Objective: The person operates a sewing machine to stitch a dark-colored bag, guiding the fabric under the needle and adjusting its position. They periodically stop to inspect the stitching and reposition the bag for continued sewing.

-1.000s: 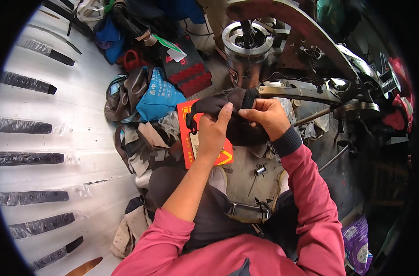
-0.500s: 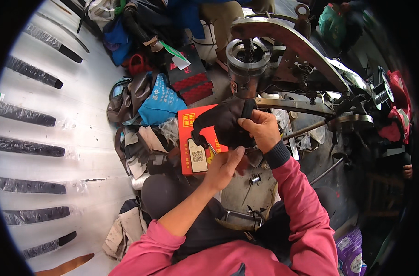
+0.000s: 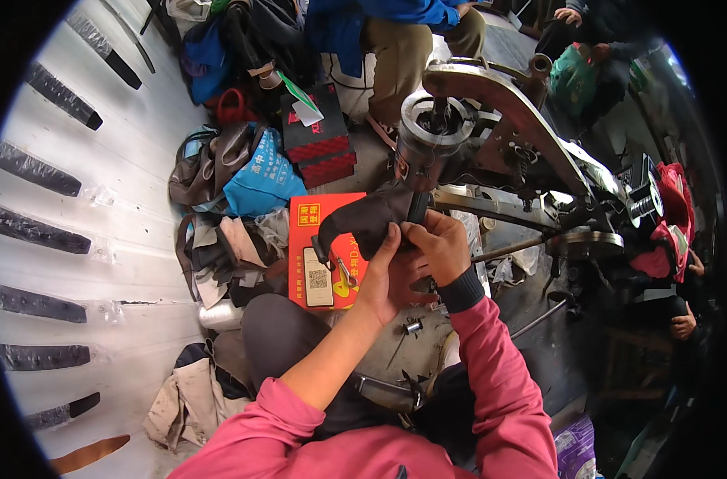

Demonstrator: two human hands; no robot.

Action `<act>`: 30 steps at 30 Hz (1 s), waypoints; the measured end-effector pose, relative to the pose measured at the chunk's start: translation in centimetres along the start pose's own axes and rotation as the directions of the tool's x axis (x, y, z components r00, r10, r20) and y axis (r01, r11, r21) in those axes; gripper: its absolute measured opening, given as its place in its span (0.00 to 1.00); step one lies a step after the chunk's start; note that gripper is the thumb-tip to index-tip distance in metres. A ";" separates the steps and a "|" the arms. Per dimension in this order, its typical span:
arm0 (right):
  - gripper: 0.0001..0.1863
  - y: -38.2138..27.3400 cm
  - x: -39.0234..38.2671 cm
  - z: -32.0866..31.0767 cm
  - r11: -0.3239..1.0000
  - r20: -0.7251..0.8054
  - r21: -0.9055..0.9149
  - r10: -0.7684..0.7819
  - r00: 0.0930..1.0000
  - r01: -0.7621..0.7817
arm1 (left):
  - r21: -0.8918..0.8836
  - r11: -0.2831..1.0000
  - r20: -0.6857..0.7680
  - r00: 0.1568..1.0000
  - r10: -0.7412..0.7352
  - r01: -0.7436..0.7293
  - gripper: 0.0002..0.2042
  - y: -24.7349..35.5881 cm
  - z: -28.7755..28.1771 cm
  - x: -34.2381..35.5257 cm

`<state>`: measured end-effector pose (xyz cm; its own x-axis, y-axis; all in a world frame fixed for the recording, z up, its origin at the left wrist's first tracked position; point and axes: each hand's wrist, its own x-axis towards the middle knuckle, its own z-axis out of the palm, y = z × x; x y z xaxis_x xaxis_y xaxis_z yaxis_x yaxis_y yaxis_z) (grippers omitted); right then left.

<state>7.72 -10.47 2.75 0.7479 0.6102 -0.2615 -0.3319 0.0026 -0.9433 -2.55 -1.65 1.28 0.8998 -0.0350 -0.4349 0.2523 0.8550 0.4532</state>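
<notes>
Two hands are gripping a black shoe at a sewing machine; left hand fingers pressing beneath, right hand fingers pinching its edge; stitching seems unfinished.

Ground: pale paving ran down the left, crossed by dark painted bars.
Light: daylight, flat and even.
Machine: a heavy grey metal machine stood ahead and to the right.
Clutter: bags and leather scraps lay heaped beside the paving.
Card: a red card lay near the heap.
Right edge: dark, perhaps a stool.
</notes>
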 end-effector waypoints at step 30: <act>0.09 4.2 0.7 0.7 0.950 -0.168 -0.226 -0.254 0.952 0.214 | -0.384 0.803 -0.211 0.890 0.405 -0.456 0.11 -0.2 1.0 3.2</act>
<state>6.49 -9.46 -1.23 0.8933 0.4473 -0.0436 -0.0256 -0.0461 -0.9986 0.62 -2.47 0.54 0.8276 0.4242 -0.3675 -0.3448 0.9010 0.2633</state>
